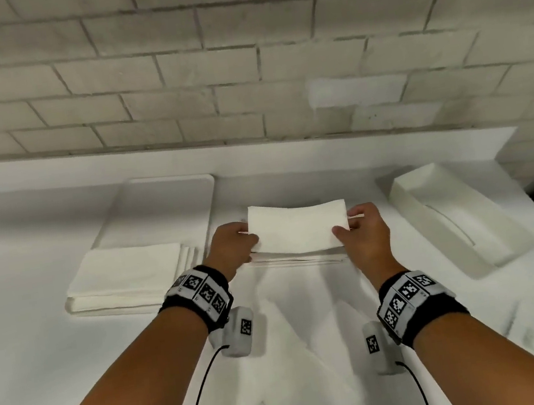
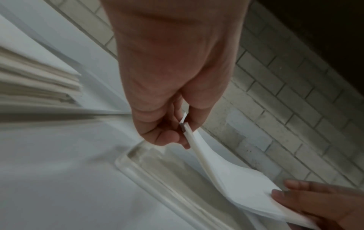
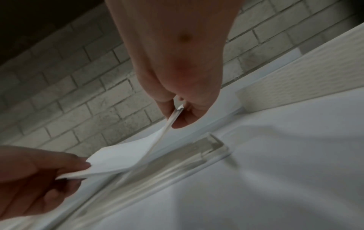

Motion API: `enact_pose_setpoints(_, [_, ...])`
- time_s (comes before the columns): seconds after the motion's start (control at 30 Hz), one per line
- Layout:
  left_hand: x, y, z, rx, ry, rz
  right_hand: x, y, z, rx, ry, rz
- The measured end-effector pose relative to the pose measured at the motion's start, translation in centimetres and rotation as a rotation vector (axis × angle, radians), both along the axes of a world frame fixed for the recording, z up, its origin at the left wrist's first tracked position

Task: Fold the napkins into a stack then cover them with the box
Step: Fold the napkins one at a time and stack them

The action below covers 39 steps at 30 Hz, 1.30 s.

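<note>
both hands [image 1: 298,242] pinch folded napkin [image 1: 297,225] by short ends, long axis left-right, above stack [image 1: 297,259]

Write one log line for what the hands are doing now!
left hand: pinches napkin | right hand: pinches napkin | box: aside

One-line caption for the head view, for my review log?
Both hands, left hand and right hand, pinch a folded napkin above the stack; box waits at right.

We count two hands, the left hand [image 1: 230,246] and the right hand [image 1: 362,230], one folded napkin [image 1: 297,225] between them, two napkin stacks [image 1: 126,278] [image 1: 297,259], one box [image 1: 461,217], and one tray [image 1: 164,205].
</note>
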<state>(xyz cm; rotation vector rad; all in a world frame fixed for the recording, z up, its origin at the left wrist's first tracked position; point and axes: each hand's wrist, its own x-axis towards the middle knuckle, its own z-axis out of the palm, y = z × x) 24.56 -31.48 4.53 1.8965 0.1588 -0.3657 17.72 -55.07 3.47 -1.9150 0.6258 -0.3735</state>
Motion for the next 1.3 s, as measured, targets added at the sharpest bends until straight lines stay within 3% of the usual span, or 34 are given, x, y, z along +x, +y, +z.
enact_pose_setpoints(0.23, [1.3, -1.7, -1.8, 0.078, 0.038, 0.062, 0.7, -1.0, -2.3, -0.171, 0.063, 0.116])
enact_pose_setpoints(0.43, [1.4, -0.9, -3.4, 0.205, -0.084, 0.044, 1.2, -0.8, -3.2, -0.190, 0.117, 0.163])
enact_pose_setpoints(0.57, [1.2, -0.7, -3.7, 0.269, -0.114, 0.035, 1.1, -0.6, -3.5, -0.296, 0.210, 0.299])
enact_pose_setpoints(0.77, [1.0, -1.2, -3.7, 0.388, -0.114, -0.056, 0.9, -0.1, -3.3, -0.411, 0.246, 0.284])
enact_pose_setpoints(0.9, [0.5, -1.3, -3.9, 0.400, -0.091, -0.102, 0.4, 0.5, -3.1, -0.490, 0.353, 0.380])
enact_pose_setpoints(1.07, [-0.8, -1.7, -3.2, 0.651, -0.389, -0.261, 0.1, 1.2, -2.0, -0.717, 0.218, 0.374])
enact_pose_setpoints(1.17, [-1.7, -2.4, -3.2, 0.790, -0.399, -0.451, -0.3, 1.8, -2.3, -0.831, 0.264, 0.546])
enact_pose_setpoints(1.3, [-2.5, -2.5, -2.6, 0.876, -0.465, -0.460, -0.5, 2.1, -2.4, -0.838, 0.270, 0.570])
